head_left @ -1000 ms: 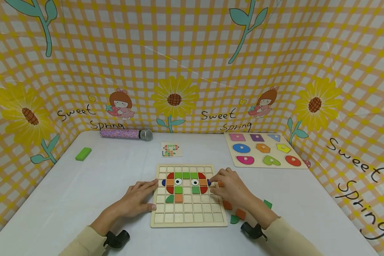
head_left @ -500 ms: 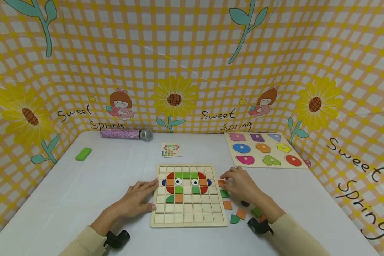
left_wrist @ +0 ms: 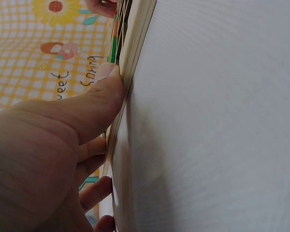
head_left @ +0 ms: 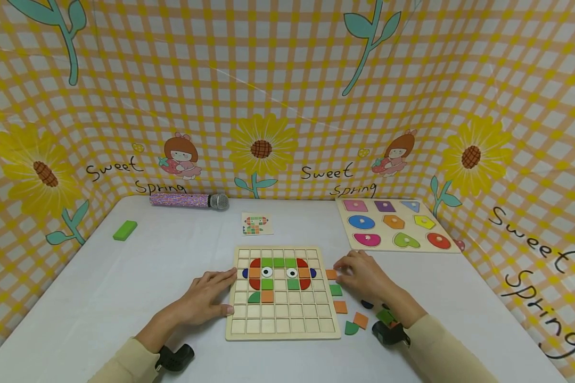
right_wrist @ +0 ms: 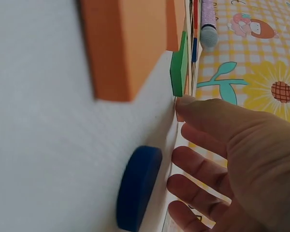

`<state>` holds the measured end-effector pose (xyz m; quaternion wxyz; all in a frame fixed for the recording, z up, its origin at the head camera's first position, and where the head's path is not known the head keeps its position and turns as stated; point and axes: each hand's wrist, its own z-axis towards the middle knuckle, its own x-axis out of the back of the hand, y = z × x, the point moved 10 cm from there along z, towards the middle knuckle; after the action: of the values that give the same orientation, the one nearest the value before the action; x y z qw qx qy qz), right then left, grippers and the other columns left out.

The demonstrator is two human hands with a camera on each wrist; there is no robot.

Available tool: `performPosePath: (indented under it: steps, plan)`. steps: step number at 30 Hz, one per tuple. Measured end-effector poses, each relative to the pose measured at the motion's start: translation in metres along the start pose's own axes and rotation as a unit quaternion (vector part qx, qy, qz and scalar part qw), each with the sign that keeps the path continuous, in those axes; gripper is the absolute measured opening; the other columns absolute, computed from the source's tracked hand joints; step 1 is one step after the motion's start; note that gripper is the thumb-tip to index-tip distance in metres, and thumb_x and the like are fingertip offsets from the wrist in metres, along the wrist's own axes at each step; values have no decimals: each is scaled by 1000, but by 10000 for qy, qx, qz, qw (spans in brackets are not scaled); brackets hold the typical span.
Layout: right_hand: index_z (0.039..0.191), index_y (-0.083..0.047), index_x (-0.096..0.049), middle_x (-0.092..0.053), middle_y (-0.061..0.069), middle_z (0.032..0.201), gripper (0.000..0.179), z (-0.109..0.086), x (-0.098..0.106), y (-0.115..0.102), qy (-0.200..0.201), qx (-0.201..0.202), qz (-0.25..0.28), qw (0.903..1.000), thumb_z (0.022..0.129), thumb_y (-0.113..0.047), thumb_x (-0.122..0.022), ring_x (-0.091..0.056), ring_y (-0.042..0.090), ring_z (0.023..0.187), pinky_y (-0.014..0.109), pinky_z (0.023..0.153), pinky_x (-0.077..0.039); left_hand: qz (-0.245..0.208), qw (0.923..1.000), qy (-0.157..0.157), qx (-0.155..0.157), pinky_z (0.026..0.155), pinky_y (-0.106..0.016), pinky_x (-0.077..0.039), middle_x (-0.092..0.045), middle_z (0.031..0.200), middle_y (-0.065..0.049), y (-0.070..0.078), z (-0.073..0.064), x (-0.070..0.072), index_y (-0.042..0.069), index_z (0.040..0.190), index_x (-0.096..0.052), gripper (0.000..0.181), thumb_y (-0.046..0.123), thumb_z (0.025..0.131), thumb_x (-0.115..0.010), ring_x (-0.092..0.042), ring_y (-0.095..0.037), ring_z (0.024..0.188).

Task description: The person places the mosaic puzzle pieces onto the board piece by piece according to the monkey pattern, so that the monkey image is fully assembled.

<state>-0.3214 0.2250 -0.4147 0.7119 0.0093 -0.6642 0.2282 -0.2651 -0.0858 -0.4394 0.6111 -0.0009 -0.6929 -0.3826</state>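
Observation:
My left hand [head_left: 206,297] rests against the left side of a wooden grid board [head_left: 282,325], its thumb [left_wrist: 108,79] touching the rim. Colored tiles form a face with two white eyes [head_left: 267,272] on the board. Just beyond the right side, my right hand [head_left: 364,274] pinches an orange square tile [head_left: 331,274] between thumb and fingertips, low over the table. A green tile [head_left: 335,290] lies beside it. Nearer are more orange tiles [head_left: 341,307] and a green quarter-round tile [head_left: 351,327]. A blue half-round tile [right_wrist: 139,188] lies below the right hand in the right wrist view.
Behind the board lies a small picture card [head_left: 257,224]. A glittery microphone [head_left: 187,201] and a green block [head_left: 125,231] are to the left. A shape puzzle board [head_left: 397,213] occupies the back right. Checked cloth walls [head_left: 287,96] surround the table.
My right hand has left the blue piece at the board's right side and moved right to the loose orange tile. The blue piece stays on the board. My left hand has not moved.

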Motion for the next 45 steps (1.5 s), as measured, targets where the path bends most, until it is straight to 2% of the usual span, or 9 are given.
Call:
performPosePath:
  steps: [14,23,30,37,45]
  plan:
    - [100,-18,-73,-57,-5,92,19,1,-4,3,-91,-51,5,9999,81,-24,-73,-46,16,94,36,82,-41,32,10000,-12,-65,101,-57,-25,-30,155,-11,2,-1,2,4,145,-35,76,41,86,-64,-32,-35,133]
    - [99,-16,-73,-63,-2,95,21,-4,8,-3,165,64,106,9998,80,-27,-74,-48,18,96,40,85,-41,6,9999,-1,-120,102,-59,-24,-30,155,-11,2,-1,1,4,145,-35,75,41,86,-64,-32,-35,134]
    - [98,-16,-73,-64,0,93,19,-12,19,-16,411,246,169,9987,80,-23,-74,-48,17,94,39,83,-41,52,9999,30,-105,101,-58,-25,-30,155,-10,2,-1,1,5,145,-36,74,40,86,-64,-32,-34,133]
    - [95,-15,-73,-64,-2,89,17,-21,24,-39,644,550,131,9963,78,-18,-76,-48,16,90,37,79,-40,79,9999,23,-63,101,-57,-26,-31,154,-10,2,-1,2,5,145,-36,74,38,86,-65,-32,-34,133]
    - [95,-18,-74,-64,-5,91,19,-23,13,-57,517,404,148,9977,78,-27,-76,-45,12,90,33,78,-40,70,10000,18,-50,101,-58,-25,-30,155,-10,2,-1,3,5,145,-35,74,39,86,-64,-32,-34,133]
